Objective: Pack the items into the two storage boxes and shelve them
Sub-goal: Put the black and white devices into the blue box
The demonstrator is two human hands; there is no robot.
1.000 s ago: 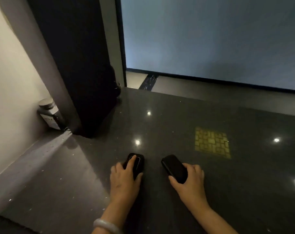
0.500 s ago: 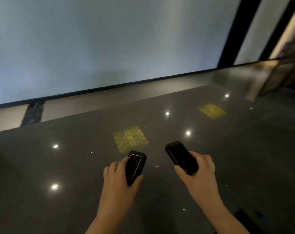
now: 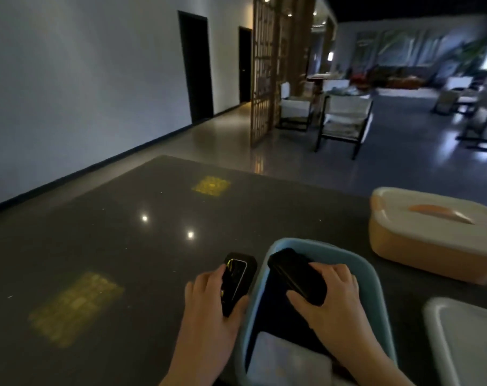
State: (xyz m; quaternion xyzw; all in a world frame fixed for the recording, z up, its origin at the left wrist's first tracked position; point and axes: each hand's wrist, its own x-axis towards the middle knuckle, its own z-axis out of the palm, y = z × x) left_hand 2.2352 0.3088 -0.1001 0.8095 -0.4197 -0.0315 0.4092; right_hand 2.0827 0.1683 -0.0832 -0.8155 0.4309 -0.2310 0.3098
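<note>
Now the left hand (image 3: 208, 305) grips a black device (image 3: 236, 282) at nine o'clock of the blue box (image 3: 376, 288); the right hand (image 3: 334, 299) grasps another black device (image 3: 295, 274) over it.

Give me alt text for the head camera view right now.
Each hand holds a small black device: the right hand over an open blue box, the left hand beside it above a dark glossy counter. An orange lidded box sits farther right.
</note>
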